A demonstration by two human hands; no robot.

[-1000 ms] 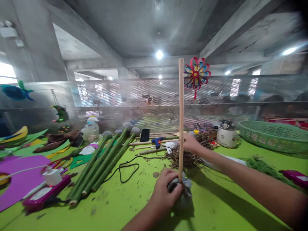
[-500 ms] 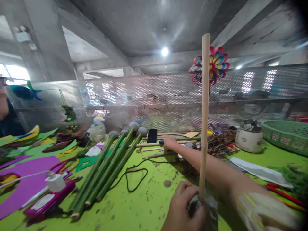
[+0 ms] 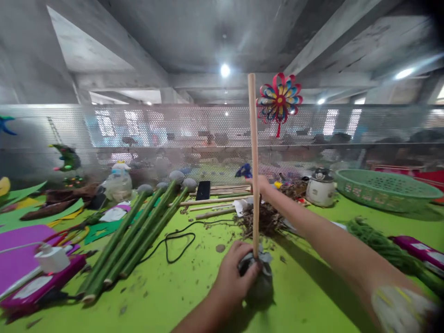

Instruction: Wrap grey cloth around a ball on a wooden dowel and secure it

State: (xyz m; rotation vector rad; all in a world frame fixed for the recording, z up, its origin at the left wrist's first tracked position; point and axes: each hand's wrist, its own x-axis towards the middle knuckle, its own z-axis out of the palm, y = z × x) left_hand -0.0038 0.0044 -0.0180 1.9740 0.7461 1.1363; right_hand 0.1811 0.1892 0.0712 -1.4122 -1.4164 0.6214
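My left hand point(image 3: 231, 273) is wrapped around the top of a grey, crumpled, wrapped lump point(image 3: 262, 289) on the green table. A pale wooden stick point(image 3: 254, 162) stands nearly upright out of that lump. Past the stick, my right arm stretches forward, and my right hand point(image 3: 262, 186) is closed on a blue tool point(image 3: 243, 170) that looks like a glue gun. The stick hides part of that hand. Brown dried twigs point(image 3: 265, 217) lie beneath the right forearm.
Green bamboo-like stems with grey round ends point(image 3: 138, 231) lie left of centre. A black cord point(image 3: 173, 237) loops beside them. Behind are a phone point(image 3: 203, 190) and loose sticks point(image 3: 215, 201). A white pot point(image 3: 321, 187) and green basket point(image 3: 385, 194) stand right; a purple power strip point(image 3: 41, 282) lies left.
My right hand has lifted the blue tool off the table among the sticks. The view has swung right, so the lump and stick appear further left. My left hand keeps its grip.
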